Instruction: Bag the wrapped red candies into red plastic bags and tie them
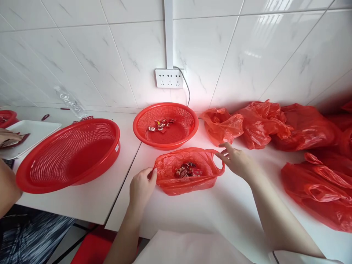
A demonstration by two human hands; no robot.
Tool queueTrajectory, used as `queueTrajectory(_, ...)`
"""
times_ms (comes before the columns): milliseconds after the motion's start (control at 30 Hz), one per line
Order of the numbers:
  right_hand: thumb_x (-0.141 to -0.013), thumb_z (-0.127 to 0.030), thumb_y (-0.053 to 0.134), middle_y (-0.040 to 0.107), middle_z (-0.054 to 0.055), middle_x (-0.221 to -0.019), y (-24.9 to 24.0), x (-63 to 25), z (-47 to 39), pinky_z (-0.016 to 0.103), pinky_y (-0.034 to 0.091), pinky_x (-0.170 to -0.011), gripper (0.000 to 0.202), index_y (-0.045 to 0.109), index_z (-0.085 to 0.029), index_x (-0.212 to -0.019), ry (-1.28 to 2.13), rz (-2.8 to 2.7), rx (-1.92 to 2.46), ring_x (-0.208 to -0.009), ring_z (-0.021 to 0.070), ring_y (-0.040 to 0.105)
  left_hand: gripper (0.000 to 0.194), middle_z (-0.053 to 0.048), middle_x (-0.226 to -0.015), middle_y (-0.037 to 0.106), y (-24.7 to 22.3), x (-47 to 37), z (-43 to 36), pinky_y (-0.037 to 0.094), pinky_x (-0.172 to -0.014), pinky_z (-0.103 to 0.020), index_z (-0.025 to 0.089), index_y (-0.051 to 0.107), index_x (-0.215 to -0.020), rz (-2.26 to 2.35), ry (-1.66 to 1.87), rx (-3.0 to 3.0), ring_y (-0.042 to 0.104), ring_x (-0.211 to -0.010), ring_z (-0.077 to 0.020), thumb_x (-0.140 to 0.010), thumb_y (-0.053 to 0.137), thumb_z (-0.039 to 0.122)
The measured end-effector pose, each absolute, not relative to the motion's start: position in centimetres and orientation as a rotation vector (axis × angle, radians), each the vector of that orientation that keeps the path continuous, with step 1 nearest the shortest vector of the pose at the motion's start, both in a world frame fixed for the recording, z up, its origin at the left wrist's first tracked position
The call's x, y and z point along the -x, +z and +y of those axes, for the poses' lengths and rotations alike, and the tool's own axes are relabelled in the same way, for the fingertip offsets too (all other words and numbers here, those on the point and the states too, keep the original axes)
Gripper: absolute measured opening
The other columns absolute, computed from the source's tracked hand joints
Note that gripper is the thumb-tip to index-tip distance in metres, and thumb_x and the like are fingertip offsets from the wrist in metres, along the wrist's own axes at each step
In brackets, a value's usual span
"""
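Observation:
A red plastic bag (178,187) lies with its mouth spread on the white table in front of me. Several small wrapped snack packets (188,170), dark red and brown, are inside it. My left hand (141,185) pinches the bag's left edge between thumb and fingers. At the opposite end, my right hand (238,161) has the bag's handle loop at its thumb and fingertips. Just behind the bag stands a round red plastic basket (167,143) with several similar packets (162,125) on its bottom.
A larger red basket (95,172) sits tilted on the left. Beyond it are a white tray (38,126), a co-worker's hand (8,137) on a packet, and a clear bottle (71,104). Filled red bags (305,126) crowd the right side. A power socket (169,79) is on the tiled wall.

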State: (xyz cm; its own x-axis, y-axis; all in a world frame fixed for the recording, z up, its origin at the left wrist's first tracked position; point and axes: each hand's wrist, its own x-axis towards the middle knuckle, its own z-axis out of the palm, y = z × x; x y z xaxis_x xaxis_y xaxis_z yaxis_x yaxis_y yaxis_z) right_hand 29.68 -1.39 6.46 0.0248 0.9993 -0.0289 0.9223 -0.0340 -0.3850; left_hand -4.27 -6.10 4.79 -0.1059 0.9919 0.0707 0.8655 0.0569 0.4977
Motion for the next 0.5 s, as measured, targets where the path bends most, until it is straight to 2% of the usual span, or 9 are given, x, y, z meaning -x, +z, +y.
queueTrajectory(33,-0.089,-0.048,0.045,0.066,0.011,-0.112,5.9,-29.6,-1.3,0.034,0.046,-0.066,0.041,0.047,-0.024,-0.122,0.374,-1.980,2.083,-0.089,0.0262,0.065,0.033,-0.002,-0.079,0.067,5.0,4.3,-6.2,0.039,-0.062,-0.028,0.023,0.062,-0.081,2.062,0.633,-1.883,0.058,-0.065,-0.0180,-0.092,0.040,0.045)
queueTrajectory(100,-0.086,-0.042,0.052,0.060,0.016,-0.121,4.8,-29.5,-1.3,0.037,0.046,-0.068,0.048,0.044,-0.021,-0.128,0.287,-2.002,2.186,-0.096,0.0303,0.063,0.032,-0.003,-0.081,0.066,5.3,4.3,-6.5,0.039,-0.063,-0.028,0.023,0.061,-0.082,2.055,0.698,-1.883,0.056,-0.065,-0.0171,-0.093,0.040,0.044)
queueTrajectory(133,-0.084,-0.037,0.054,0.061,0.016,-0.119,4.4,-29.6,-1.2,0.037,0.046,-0.068,0.048,0.044,-0.021,-0.128,0.308,-2.013,2.228,-0.095,0.0303,0.063,0.032,-0.002,-0.080,0.065,5.4,4.3,-6.6,0.039,-0.063,-0.028,0.022,0.060,-0.081,2.024,0.752,-1.861,0.054,-0.064,-0.0165,-0.093,0.040,0.044)
queueTrajectory(200,-0.084,-0.028,0.052,0.067,0.012,-0.100,4.2,-29.8,-1.2,0.036,0.046,-0.067,0.041,0.048,-0.022,-0.124,0.519,-2.016,2.218,-0.084,0.0262,0.065,0.033,-0.002,-0.075,0.061,5.4,4.2,-6.6,0.040,-0.062,-0.027,0.021,0.057,-0.078,1.908,0.891,-1.736,0.053,-0.064,-0.0158,-0.093,0.040,0.045)
queueTrajectory(300,-0.086,-0.031,0.052,0.067,0.004,-0.077,5.4,-30.4,-1.2,0.033,0.049,-0.066,0.030,0.054,-0.024,-0.115,0.877,-1.894,1.908,-0.071,0.0195,0.064,0.034,-0.002,-0.077,0.060,5.3,4.2,-6.2,0.042,-0.066,-0.026,0.021,0.055,-0.077,1.719,1.145,-1.384,0.055,-0.071,-0.0161,-0.091,0.044,0.049)
queueTrajectory(400,-0.084,-0.040,0.059,0.061,0.000,-0.071,7.6,-31.0,-1.3,0.032,0.050,-0.065,0.037,0.053,-0.023,-0.117,0.979,-1.684,1.522,-0.067,0.0171,0.061,0.031,-0.002,-0.082,0.061,5.8,4.6,-5.6,0.045,-0.072,-0.026,0.019,0.057,-0.076,1.492,1.290,-1.140,0.058,-0.078,-0.0158,-0.088,0.052,0.048)
queueTrajectory(500,-0.080,-0.038,0.067,0.059,0.000,-0.074,10.2,-31.3,-1.3,0.031,0.050,-0.064,0.038,0.058,-0.023,-0.114,0.947,-1.544,1.230,-0.069,0.0154,0.059,0.022,-0.002,-0.084,0.063,7.8,5.0,-4.7,0.048,-0.079,-0.028,0.019,0.066,-0.084,1.341,1.376,-1.135,0.060,-0.083,-0.0167,-0.081,0.064,0.041)
